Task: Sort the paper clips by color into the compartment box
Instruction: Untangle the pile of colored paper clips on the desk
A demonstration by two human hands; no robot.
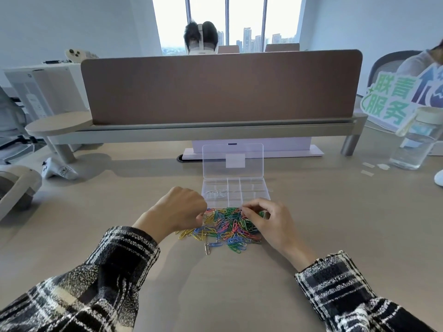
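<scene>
We see the paper clips (223, 227) heaped mid-table, against the near edge of the compartment box (236, 191), which has its lid upright. Left hand (177, 212) is curled at the heap's left edge with the fingers hidden, so we can't tell if it holds anything. Right hand (266, 220) is curled, pinching clips at the heap's far right.

Bare table (323, 224) flanks the clip pile (225, 230) — upright lid (232, 161) walls off the box (266, 190) behind.

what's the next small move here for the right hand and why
Probably pinch one clip from the mixed pile with the right hand, curled over its far edge, and carry it to a bare cell of the open box. Only a few silvery clips lie in it.
</scene>
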